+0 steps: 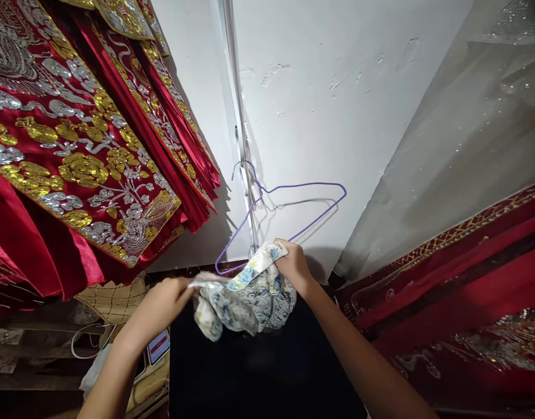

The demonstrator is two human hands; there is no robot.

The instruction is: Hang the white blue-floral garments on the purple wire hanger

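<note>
A bunched floral garment point(263, 302), white with blue and yellow print, hangs between my two hands. A flat band runs along its top edge, and gathered fabric falls below it. My left hand point(174, 297) pinches the garment's left end. At the other end, my right hand point(293, 265) grips the band, thumb along the cloth. Just behind the garment, a purple wire hanger point(311, 184) hangs against the wall with nothing on it. The garment overlaps part of the hanger's lower bar.
Red garments with gold and silver sequins point(84, 169) hang at left. Sheer covered clothing point(459, 128) and red fabric point(489, 297) line the right side. A metal rail point(234, 70) runs along the white wall point(328, 116). A phone point(158, 347) lies at lower left.
</note>
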